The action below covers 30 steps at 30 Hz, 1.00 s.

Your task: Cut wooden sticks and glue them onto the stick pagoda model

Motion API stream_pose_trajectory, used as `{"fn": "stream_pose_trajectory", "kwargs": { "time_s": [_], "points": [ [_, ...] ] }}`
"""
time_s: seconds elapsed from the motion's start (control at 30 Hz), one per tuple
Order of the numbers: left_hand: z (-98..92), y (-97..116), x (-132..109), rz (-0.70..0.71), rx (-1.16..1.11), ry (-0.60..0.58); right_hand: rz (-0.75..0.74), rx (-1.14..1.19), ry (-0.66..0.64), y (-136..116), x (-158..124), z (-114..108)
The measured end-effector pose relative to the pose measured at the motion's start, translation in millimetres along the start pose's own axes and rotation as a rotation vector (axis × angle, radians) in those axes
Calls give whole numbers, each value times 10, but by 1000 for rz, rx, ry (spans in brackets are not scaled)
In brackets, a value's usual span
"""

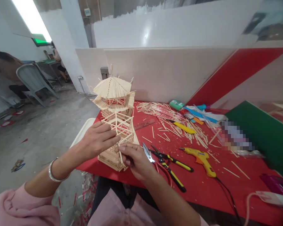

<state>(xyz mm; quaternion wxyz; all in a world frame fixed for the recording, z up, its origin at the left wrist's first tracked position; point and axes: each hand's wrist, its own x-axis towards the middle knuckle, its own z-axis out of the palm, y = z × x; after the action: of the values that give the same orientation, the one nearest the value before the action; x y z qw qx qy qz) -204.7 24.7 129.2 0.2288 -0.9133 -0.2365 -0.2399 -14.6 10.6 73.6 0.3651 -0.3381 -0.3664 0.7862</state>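
A pagoda model (113, 89) built of thin wooden sticks stands on the red tabletop, with a tiered roof at the back and an open stick frame at the front. My left hand (100, 139) lies over the left of that front frame, its fingers bent and together on the sticks; its thumb is hidden. Just beside its fingertips, my right hand (136, 158) pinches a short wooden stick (120, 154) between thumb and finger, against the model's front. Red-handled scissors (148, 153) lie open close to my right hand.
Right of my hands lie black-and-yellow pliers (173, 163) and a yellow glue gun (204, 160) with its cord. Loose sticks (146, 108), a yellow cutter (184, 127) and packaging lie farther back. A green board (261, 135) stands right. At left are a chair (35, 80) and seated people.
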Motion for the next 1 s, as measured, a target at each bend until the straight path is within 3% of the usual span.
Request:
{"fn": "stream_pose_trajectory", "kwargs": {
  "time_s": [0.57, 1.0],
  "points": [
    [14, 7, -12, -32, 24, -18, 21, 35, 42, 39, 12, -11],
    [-5, 26, 15, -35, -7, -4, -21, -142, 41, -71, 5, 18]
  ]
}}
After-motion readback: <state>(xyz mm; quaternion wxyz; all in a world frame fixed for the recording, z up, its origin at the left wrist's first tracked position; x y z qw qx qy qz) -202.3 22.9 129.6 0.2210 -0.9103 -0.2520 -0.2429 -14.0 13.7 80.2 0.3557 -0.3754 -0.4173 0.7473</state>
